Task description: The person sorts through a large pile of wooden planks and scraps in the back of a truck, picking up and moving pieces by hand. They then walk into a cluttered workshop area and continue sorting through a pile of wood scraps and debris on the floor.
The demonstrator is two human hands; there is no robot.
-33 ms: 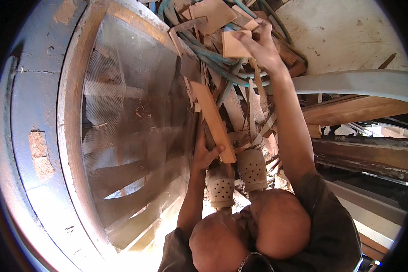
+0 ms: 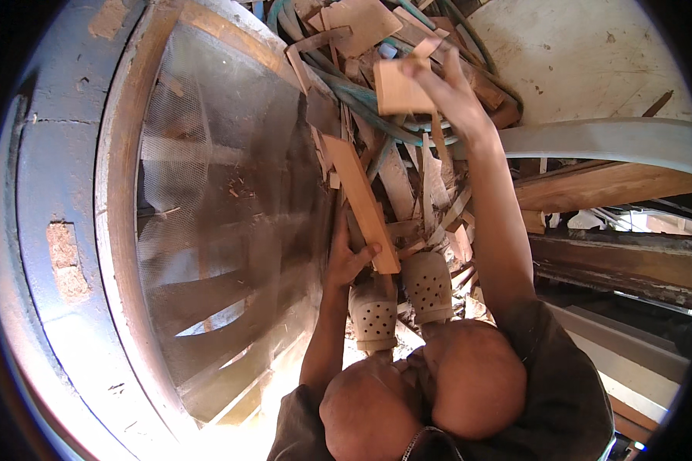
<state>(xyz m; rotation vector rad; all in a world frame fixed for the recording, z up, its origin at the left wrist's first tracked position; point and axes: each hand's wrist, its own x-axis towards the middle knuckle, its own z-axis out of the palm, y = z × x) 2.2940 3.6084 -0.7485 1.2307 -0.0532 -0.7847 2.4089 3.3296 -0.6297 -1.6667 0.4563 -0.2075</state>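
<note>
My left hand (image 2: 349,257) is closed round the lower end of a narrow wooden plank (image 2: 361,201), with the thumb across its face. The plank slants up and away to the left, its far end near the mesh panel. Farther off, my right hand (image 2: 455,96) grips a short pale wood block (image 2: 401,87) between thumb and fingers, above a heap of scrap wood. The block and fingertips are slightly blurred. Beneath the block, a coiled green hose (image 2: 361,98) winds through the offcuts, partly hidden by it.
A wood-framed mesh panel (image 2: 231,192) stands at the left, beside a blue-grey wall (image 2: 61,169). My beige clogs (image 2: 427,288) rest among wood scraps. To the right are a curved grey strip (image 2: 607,142), long wooden boards (image 2: 607,184) and a stained pale panel (image 2: 592,61).
My right hand has drawn the wood block slightly nearer and tilted it. A small blue object behind it shows more. My left hand and the plank have hardly moved.
</note>
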